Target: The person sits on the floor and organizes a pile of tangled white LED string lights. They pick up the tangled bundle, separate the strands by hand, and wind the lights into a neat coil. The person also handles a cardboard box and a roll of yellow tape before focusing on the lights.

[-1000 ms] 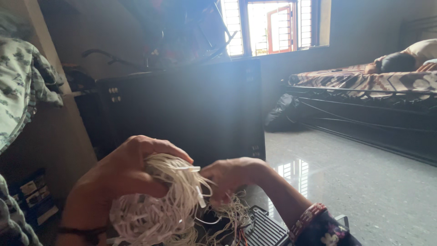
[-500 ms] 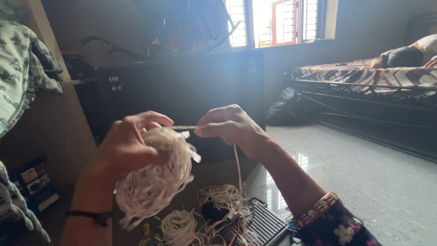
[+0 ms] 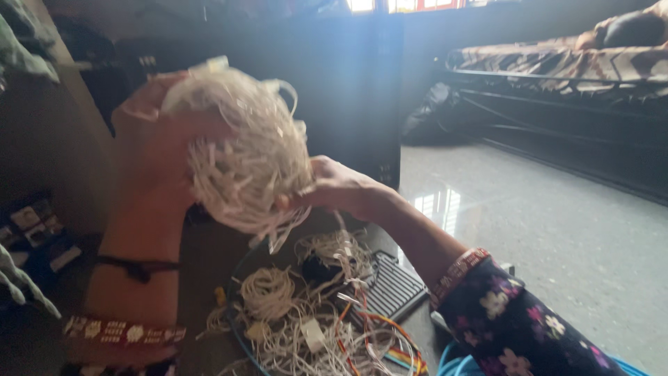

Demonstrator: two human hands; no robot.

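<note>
The left hand [image 3: 156, 129] holds up a ball of white cord [image 3: 243, 150], grip tight. The right hand [image 3: 334, 188] pinches its strands.

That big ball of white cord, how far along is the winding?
Done: the ball of white cord is already thick, gripped in the left hand. In hand: the right hand pinches cord at its lower edge. Left: loose cord coils and tangled coloured wires lie in the tray below.
</note>
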